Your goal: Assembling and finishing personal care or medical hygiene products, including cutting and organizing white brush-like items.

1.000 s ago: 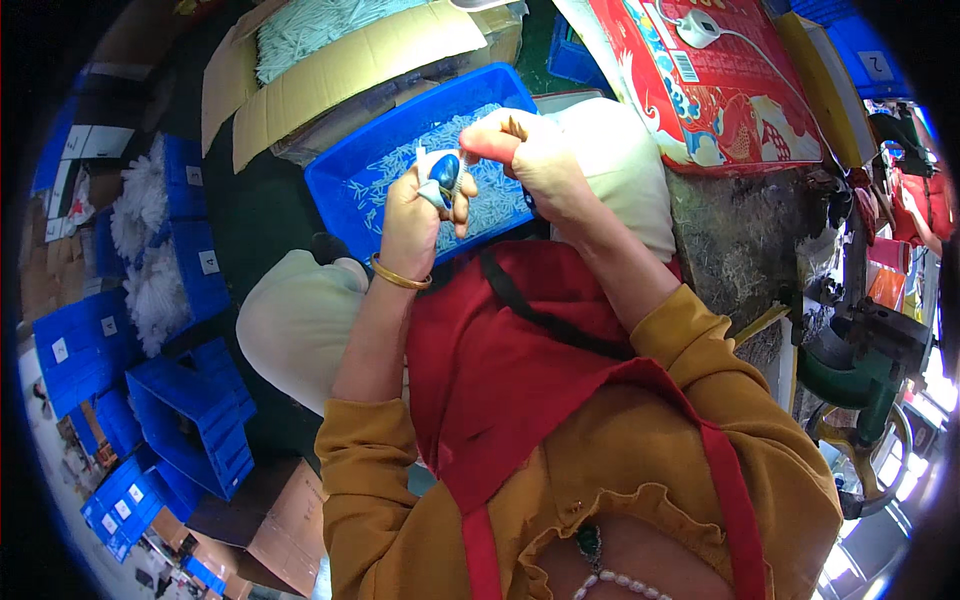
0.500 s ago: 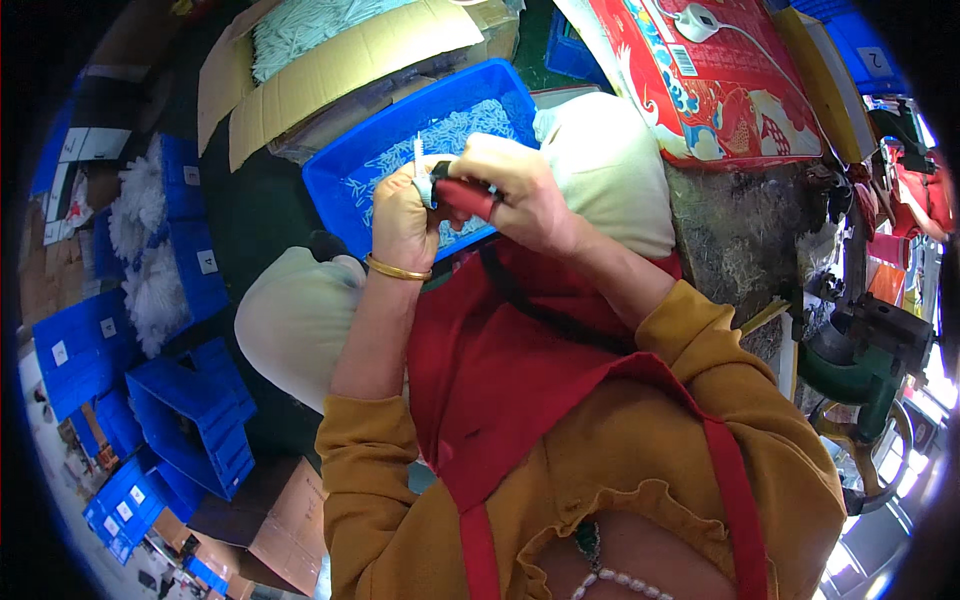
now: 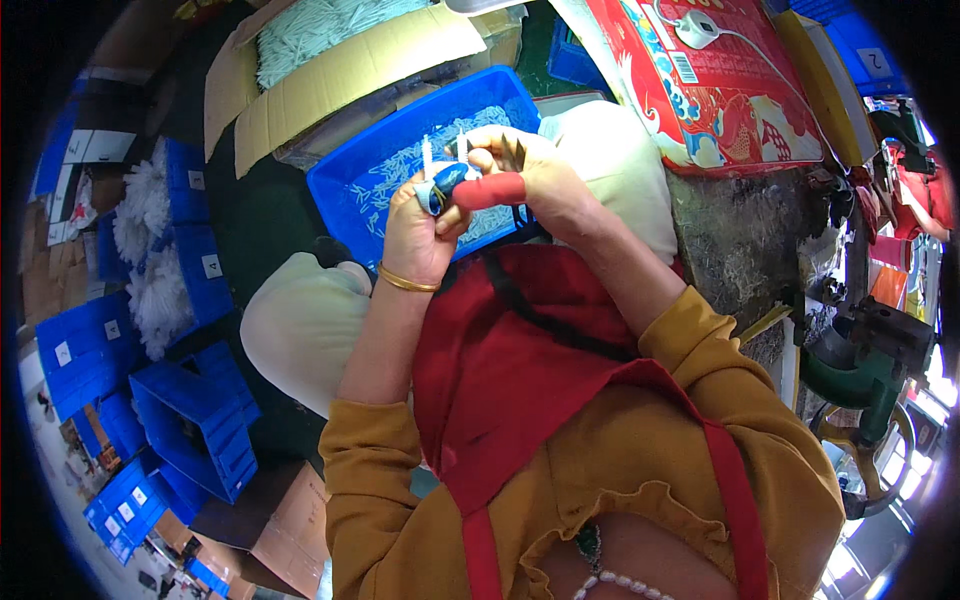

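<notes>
Head view: I see both hands raised together over my lap, at about 11 o'clock from the picture's middle.
Left hand (image 3: 415, 230): fingers curled around a small blue and white part (image 3: 440, 186), thumb tip against it; a gold bangle (image 3: 405, 282) sits on the wrist.
Right hand (image 3: 535, 175): closed in a pinch on the same part from 3 o'clock, a red finger cot (image 3: 490, 190) on the thumb touching the part's blue end.
Part: held between the two hands, just in front of the blue tray (image 3: 350, 175); thin white pins stick up from it toward 12 o'clock (I cannot tell how many, or how they are fixed).
Tray: behind the hands, resting on my knees, its floor scattered with small white pieces.
Apron (image 3: 520, 370): red, over yellow sleeves, filling 6 o'clock.
Box (image 3: 340, 70): open cardboard, at 11 o'clock beyond the tray, holding pale strands.
Red carton (image 3: 730, 90): at 1 o'clock, a white mouse (image 3: 697, 28) lying on top.
Bins (image 3: 190, 430): blue, stacked on the floor at 8 o'clock.
Machine (image 3: 860, 370): green, at 3 o'clock by the bench edge.
</notes>
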A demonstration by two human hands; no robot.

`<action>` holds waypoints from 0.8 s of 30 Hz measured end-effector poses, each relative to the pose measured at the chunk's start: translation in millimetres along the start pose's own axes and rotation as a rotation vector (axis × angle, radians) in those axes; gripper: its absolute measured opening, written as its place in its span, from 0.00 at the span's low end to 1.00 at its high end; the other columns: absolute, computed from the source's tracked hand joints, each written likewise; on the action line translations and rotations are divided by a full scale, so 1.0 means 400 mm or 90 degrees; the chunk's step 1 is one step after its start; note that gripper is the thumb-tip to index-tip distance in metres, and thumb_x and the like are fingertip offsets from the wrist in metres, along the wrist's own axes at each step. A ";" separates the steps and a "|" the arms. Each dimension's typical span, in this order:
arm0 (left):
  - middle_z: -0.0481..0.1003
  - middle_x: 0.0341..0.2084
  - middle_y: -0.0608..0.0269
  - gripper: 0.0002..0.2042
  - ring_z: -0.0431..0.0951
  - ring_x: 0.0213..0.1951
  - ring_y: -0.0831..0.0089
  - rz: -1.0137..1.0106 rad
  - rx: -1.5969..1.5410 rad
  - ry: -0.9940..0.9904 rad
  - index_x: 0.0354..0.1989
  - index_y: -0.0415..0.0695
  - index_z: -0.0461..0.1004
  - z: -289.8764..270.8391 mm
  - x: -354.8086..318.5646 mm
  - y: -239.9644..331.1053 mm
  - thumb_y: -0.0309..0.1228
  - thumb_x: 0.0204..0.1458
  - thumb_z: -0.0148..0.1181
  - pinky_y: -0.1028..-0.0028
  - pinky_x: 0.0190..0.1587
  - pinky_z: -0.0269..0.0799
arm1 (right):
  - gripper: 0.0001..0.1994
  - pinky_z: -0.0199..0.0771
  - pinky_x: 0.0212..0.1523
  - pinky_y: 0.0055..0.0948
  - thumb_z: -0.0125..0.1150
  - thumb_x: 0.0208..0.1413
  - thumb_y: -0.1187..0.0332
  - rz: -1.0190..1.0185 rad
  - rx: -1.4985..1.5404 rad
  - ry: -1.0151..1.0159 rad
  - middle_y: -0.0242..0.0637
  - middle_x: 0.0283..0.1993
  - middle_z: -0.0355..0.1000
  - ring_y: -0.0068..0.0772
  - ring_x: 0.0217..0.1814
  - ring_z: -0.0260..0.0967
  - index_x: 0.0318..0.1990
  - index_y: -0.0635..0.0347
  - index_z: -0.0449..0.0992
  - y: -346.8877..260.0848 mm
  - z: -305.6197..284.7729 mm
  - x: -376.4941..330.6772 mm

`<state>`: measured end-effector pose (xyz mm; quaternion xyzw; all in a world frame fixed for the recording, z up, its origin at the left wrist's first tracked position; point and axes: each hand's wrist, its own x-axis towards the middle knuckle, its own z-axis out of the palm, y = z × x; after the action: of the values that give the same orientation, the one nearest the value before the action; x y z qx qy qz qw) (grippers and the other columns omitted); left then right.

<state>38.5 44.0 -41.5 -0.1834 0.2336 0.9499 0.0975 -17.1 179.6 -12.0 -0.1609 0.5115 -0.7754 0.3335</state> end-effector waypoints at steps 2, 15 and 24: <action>0.67 0.16 0.63 0.06 0.55 0.09 0.86 0.090 0.107 -0.071 0.30 0.39 0.65 -0.002 0.001 -0.005 0.24 0.46 0.41 0.86 0.11 0.49 | 0.14 0.58 0.30 0.12 0.59 0.38 0.71 0.040 -0.007 0.039 0.23 0.28 0.62 0.12 0.28 0.58 0.35 0.59 0.65 -0.002 0.006 -0.003; 0.67 0.17 0.63 0.09 0.55 0.11 0.86 0.107 0.130 -0.047 0.34 0.41 0.66 0.021 -0.006 -0.019 0.21 0.44 0.41 0.88 0.13 0.47 | 0.04 0.46 0.12 0.11 0.60 0.36 0.73 0.085 0.193 0.114 0.25 0.17 0.64 0.11 0.13 0.52 0.20 0.57 0.70 0.024 -0.001 0.012; 0.67 0.17 0.64 0.10 0.61 0.15 0.86 0.143 0.282 -0.042 0.33 0.38 0.68 0.020 -0.006 -0.007 0.20 0.42 0.40 0.88 0.14 0.49 | 0.06 0.44 0.09 0.12 0.60 0.38 0.71 0.119 0.325 -0.041 0.27 0.15 0.63 0.12 0.10 0.51 0.18 0.56 0.68 0.052 -0.028 0.033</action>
<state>38.7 50.0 -35.0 -0.0997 0.4518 0.8858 0.0369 -25.9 173.2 -36.7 -0.0483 0.3011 -0.8394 0.4499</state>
